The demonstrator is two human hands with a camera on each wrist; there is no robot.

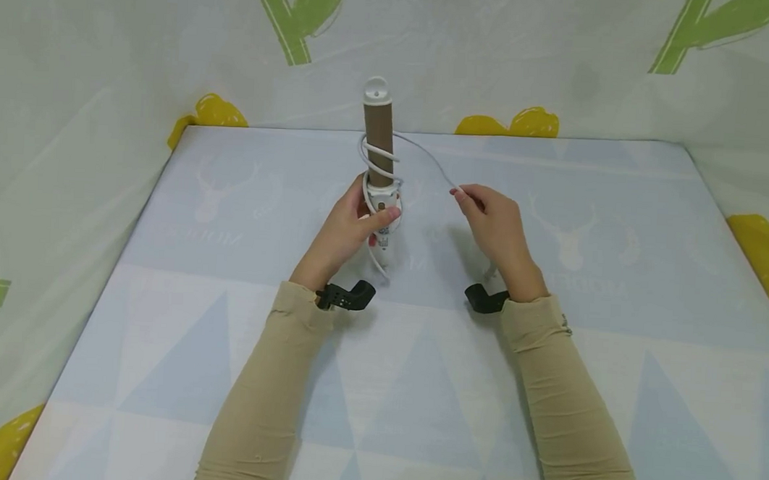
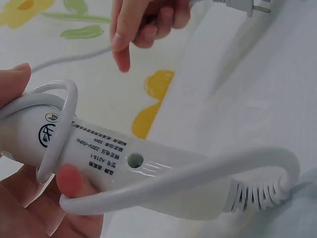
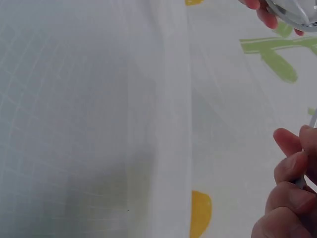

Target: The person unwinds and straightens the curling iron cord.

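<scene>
A curling iron [image 1: 381,126] with a brown barrel, white tip and white handle stands roughly upright in my left hand [image 1: 341,230], which grips it around the handle. Its white cord [image 1: 430,155] loops several times around the lower barrel and the handle. From there the cord runs over to my right hand [image 1: 498,223], where thumb and fingers pinch it. In the left wrist view, printed text and a small round hole show on the handle [image 2: 163,171], and the two-pin plug [image 2: 241,5] hangs beyond my right hand. A cord loop passes close by my left thumb.
Under my hands spreads a table with a pale blue and white patterned cover [image 1: 415,401]. White curtain walls [image 1: 498,57] with green and yellow prints surround it at the back and sides. Each wrist carries a black camera mount [image 1: 349,296].
</scene>
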